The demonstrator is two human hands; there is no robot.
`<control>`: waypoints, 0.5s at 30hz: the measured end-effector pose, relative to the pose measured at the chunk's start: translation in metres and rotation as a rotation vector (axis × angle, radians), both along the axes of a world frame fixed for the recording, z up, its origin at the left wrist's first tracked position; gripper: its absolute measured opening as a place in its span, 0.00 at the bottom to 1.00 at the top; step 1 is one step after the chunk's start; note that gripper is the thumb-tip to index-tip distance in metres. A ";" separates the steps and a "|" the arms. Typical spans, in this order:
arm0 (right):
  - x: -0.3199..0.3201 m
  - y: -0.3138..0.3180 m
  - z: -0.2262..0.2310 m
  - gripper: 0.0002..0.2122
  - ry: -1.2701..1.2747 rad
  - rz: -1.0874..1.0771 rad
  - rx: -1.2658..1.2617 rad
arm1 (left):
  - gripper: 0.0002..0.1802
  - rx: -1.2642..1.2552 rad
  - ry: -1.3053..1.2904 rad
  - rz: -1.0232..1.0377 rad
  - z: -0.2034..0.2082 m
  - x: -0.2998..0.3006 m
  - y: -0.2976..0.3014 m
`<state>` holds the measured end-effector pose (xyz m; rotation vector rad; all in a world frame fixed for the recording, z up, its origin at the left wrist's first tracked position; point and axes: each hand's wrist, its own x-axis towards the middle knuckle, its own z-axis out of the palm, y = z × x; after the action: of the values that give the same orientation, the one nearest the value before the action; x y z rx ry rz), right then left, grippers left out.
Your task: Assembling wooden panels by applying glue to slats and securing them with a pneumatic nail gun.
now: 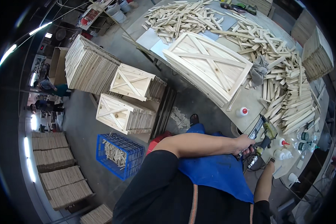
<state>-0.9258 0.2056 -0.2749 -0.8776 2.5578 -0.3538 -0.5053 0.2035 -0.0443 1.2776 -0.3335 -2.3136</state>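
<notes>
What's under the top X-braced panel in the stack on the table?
Beneath the top panel, the edges of more stacked panels show; their faces are covered, so any bracing is hidden.

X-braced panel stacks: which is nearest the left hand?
The stack at the table, beside the grey cloth. The other two stacks stand close together away from the table, farther left from the left hand.

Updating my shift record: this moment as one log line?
left hand: on nail gun | right hand: near white bottles, grip unclear | bench: panel stack
</notes>
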 end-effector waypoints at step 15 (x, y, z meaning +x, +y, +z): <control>-0.096 -0.002 -0.126 0.16 -0.371 -0.350 -0.091 | 0.08 0.019 0.009 -0.006 -0.009 0.002 -0.006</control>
<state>-1.0219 0.2040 -0.4009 -0.3447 2.3483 -0.6732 -0.5030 0.1978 -0.0537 1.2761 -0.3135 -2.3321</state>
